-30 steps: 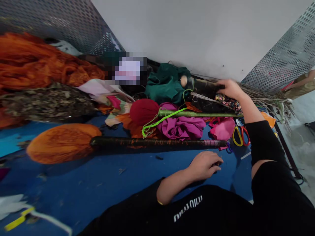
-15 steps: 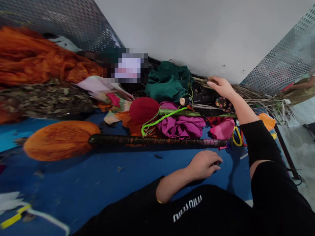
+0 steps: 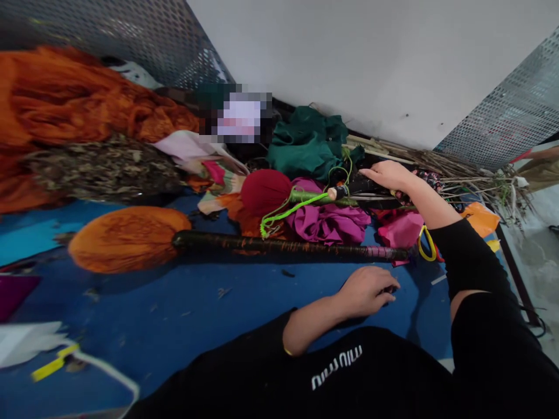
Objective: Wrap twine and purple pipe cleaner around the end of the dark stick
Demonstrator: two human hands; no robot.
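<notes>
My right hand (image 3: 388,176) reaches out over a black-wrapped stick (image 3: 360,185) with a pale cut end. Its fingers are bent over the stick, with the grip partly hidden under the palm. My left hand (image 3: 367,291) rests on the blue tabletop (image 3: 244,314), fingers curled; a small dark thing shows at its fingertips, too hidden to name. Between the hands lies a long dark wrapped handle (image 3: 279,244) with an orange cloth-covered head (image 3: 128,240). Beyond it are a red cloth ball (image 3: 265,193), a bright green cord (image 3: 297,207) and crumpled magenta cloth (image 3: 329,226).
Dark green cloth (image 3: 305,142) and a bundle of dry twigs (image 3: 449,163) lie along the white wall (image 3: 371,64). Yellow-handled scissors (image 3: 427,244) sit near my right forearm. Orange fabric (image 3: 100,105) and dry leaves (image 3: 107,169) are heaped at left.
My right hand left the black-wrapped stick, went to the twigs by the wall, then came back down onto the stick, whose end shifted toward me. My left hand stayed in place. The view turned slightly left.
</notes>
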